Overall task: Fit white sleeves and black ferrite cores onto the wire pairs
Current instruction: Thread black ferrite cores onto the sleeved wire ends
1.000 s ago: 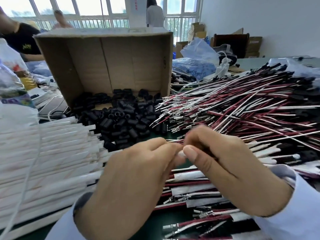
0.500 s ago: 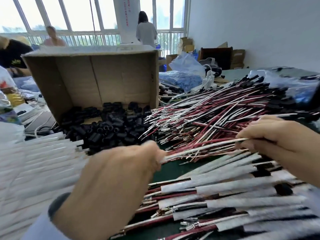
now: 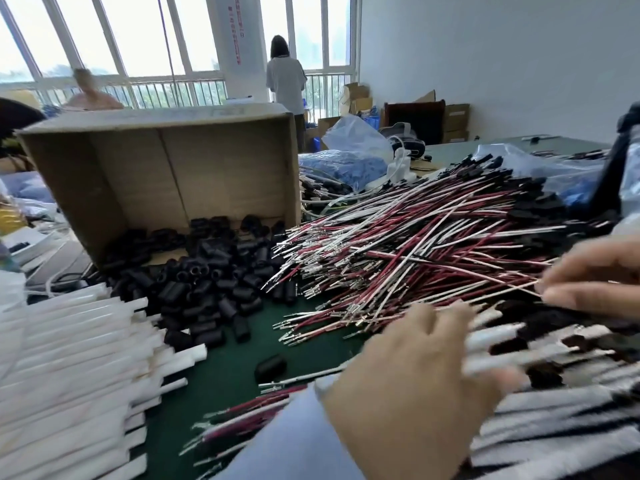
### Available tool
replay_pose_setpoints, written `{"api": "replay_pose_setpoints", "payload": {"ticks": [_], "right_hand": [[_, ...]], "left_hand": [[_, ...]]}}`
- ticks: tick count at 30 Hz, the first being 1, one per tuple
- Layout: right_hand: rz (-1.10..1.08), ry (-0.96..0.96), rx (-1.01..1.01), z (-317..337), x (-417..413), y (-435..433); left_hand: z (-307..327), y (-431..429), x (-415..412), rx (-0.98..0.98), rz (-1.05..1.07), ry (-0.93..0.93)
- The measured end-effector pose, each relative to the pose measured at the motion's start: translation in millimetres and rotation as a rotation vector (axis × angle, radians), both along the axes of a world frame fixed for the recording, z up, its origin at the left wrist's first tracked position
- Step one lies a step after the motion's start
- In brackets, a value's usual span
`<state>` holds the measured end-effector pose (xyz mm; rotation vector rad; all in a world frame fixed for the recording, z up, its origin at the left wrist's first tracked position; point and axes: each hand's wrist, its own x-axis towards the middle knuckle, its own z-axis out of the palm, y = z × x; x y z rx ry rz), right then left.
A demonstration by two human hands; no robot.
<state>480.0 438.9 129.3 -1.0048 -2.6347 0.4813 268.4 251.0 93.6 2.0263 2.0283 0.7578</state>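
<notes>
Cardboard box (image 3: 166, 168), cores (image 3: 207, 292) beside wire pairs (image 3: 415, 244)

Single head view: wide-angle, forward-down over green table (image 3: 225, 375), windows (image 3: 138, 39) far ahead.

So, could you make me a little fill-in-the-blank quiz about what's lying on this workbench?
1. The black ferrite cores spill out of a tipped ____ box.
2. The white sleeves are stacked at the ____ of the view.
3. The loose wire pairs are white and ____.
4. The bare table mat between the piles is ____.
Missing words: cardboard; left; red; green.
</notes>
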Motion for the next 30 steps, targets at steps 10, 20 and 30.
{"api": "replay_pose_setpoints", "payload": {"ticks": [10, 20, 30], "right_hand": [[-0.126, -0.191, 0.097, -19, -127, 38], [-0.040, -0.254, 0.388, 17, -122, 29], [0.158, -0.533, 0.240, 19, -86, -3]], "left_hand": [[-37, -31, -20, -0.233, 0.143, 0.248], [-6, -13, -54, 0.145, 0.160, 0.309], [-13, 52, -35, 0.130, -0.020, 0.341]]}}
